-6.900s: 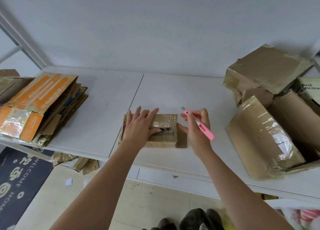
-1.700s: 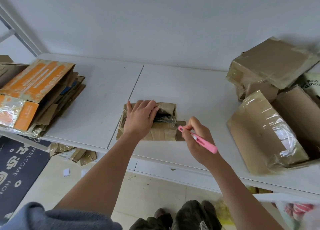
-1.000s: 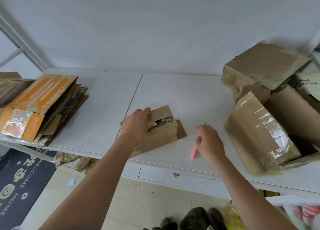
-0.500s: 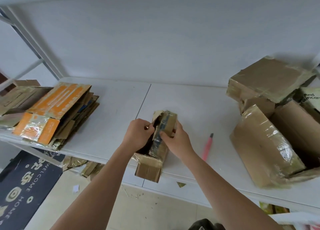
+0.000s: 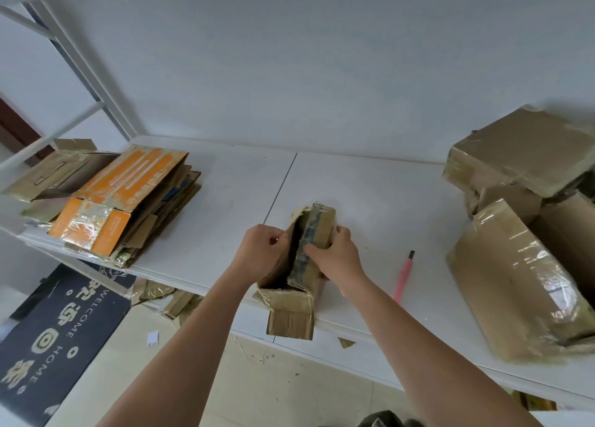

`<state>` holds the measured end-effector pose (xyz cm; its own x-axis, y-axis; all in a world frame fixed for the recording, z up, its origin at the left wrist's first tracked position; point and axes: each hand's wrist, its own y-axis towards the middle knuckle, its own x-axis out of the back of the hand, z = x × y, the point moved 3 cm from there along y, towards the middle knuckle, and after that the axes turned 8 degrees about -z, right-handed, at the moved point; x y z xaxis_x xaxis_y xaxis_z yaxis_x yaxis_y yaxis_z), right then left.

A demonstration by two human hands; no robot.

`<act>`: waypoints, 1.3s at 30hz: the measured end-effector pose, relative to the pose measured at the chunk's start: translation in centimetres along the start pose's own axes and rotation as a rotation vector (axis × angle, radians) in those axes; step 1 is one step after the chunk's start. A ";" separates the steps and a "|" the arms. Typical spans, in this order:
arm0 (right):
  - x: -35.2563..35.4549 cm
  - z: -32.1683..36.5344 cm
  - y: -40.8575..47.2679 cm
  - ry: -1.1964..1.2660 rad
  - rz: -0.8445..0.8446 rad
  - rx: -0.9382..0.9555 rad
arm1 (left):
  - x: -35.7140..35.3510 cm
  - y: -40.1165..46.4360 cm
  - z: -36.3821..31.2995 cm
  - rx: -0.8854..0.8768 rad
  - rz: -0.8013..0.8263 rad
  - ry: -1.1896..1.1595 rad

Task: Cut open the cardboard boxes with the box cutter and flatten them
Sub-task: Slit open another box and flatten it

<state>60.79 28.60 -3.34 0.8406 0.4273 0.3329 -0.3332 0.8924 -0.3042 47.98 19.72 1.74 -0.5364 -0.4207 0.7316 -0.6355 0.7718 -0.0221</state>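
We see a white desk (image 5: 370, 194) running across the middle of the frame from left to right, against a pale wall. At the right edge of the frame sits a heap of taped boxes (image 5: 521, 233), brown cardboard under shiny clear tape, one leaning on another. At the left of the frame lies a stack of flattened cardboard (image 5: 128, 201), its top sheet printed orange, hanging a little over the desk's near edge. Lower left, on the floor, we find a dark welcome mat (image 5: 54, 339) and a few cardboard scraps (image 5: 164, 297) just under the desk.

In the centre of the frame we hold the small cardboard box (image 5: 299, 265) over the desk's near edge, its open end toward us and one loose flap hanging down. Our left hand (image 5: 260, 256) grips the left wall of the box with curled fingers, and our right hand (image 5: 338, 259) grips the taped right wall, thumb on top. A dark gap shows between the two walls.

The pink box cutter (image 5: 404, 276) lies on the desk right of centre, apart from both hands, between the small box and the heap.
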 end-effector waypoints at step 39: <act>4.5 -1.7 0.6 -0.338 -0.154 0.456 | -0.5 1.0 -2.2 -0.203 0.008 0.080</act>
<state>65.11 30.78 -3.54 0.7360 0.2437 0.6316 -0.4313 0.8879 0.1599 48.85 21.71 2.88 -0.4900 -0.3813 0.7839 -0.5025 0.8584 0.1034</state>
